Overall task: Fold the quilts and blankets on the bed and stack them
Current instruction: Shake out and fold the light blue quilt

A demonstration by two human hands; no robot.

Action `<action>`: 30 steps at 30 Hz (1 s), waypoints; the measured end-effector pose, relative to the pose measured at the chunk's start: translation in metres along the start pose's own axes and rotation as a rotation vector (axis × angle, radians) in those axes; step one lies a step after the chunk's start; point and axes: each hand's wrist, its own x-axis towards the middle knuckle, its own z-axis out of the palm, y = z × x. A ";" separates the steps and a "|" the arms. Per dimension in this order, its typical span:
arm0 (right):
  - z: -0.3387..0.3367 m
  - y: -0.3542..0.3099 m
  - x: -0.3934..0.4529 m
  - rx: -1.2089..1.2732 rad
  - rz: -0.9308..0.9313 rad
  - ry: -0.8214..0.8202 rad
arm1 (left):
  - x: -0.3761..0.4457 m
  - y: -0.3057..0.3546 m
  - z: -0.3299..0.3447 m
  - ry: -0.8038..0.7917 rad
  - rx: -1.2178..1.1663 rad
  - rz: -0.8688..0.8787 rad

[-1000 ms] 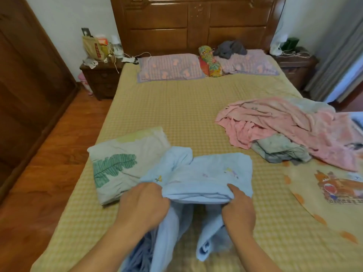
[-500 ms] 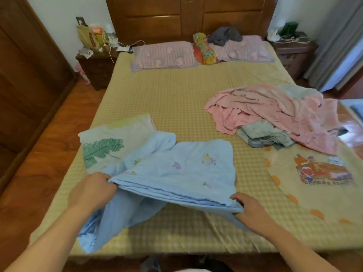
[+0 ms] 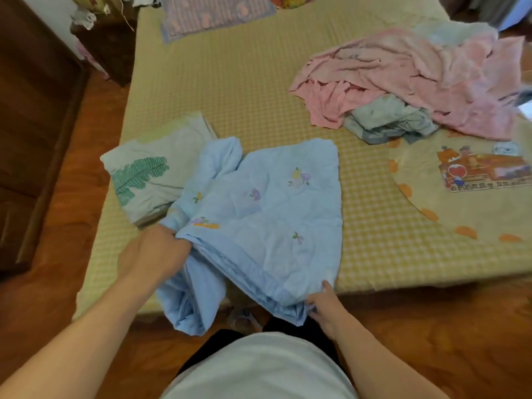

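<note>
Item: light blue quilt (image 3: 259,214), embroidered with small flowers, partly folded. Location: lower centre of the frame, on the near edge of the bed (image 3: 230,90). The flattened upper panel lies on the mattress; a loose bunch of the same cloth hangs off the bed edge at lower left of the panel.

Left hand (image 3: 152,254): fingers curled around the gathered near-left corner of the blue quilt, gripping it.

Right hand (image 3: 324,305): at the near-right corner, fingers pinching the stacked layered edge.

Key relation: the quilt lies directly ahead of both hands, extending away from them toward the upper frame. The held edge runs slantwise from left-centre down to lower right, so the left hand sits further up the frame than the right. Judged: the next fold likely carries this near edge forward over the panel, and the hanging bunch on the left needs taking up first.

Adjacent: folded leaf-print quilt (image 3: 152,171), left of centre, its right side overlapped by the blue quilt; probably the base of the stack.

Outstanding: pink blanket (image 3: 403,76), crumpled, upper right; grey-green cloth (image 3: 385,119) bunched under its near edge; cartoon-print blanket (image 3: 475,197), spread at right.
</note>
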 end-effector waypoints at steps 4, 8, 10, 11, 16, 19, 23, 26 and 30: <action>0.023 0.030 0.016 0.033 -0.070 0.014 | -0.002 0.013 -0.012 0.103 0.130 0.002; 0.022 0.006 0.012 0.137 -0.174 0.177 | 0.001 0.019 -0.016 0.105 0.131 0.001; 0.013 -0.023 0.009 0.063 -0.244 0.139 | 0.001 0.017 -0.016 0.089 0.132 0.002; 0.010 -0.045 0.004 0.106 -0.241 0.108 | 0.001 0.016 -0.016 0.084 0.132 0.000; -0.014 -0.142 -0.004 0.179 -0.526 0.061 | 0.005 0.020 -0.020 0.080 0.087 -0.005; -0.017 -0.139 0.003 -0.321 -0.626 0.102 | 0.008 0.022 -0.023 0.080 0.103 -0.003; 0.002 -0.088 0.023 -0.919 -0.496 0.081 | 0.009 0.022 -0.021 0.045 0.098 -0.008; 0.010 -0.059 0.048 -1.238 -0.454 0.167 | 0.010 0.025 -0.021 0.026 0.101 -0.003; 0.021 -0.053 0.073 -1.133 -0.376 0.157 | 0.011 0.026 -0.025 0.021 0.101 0.023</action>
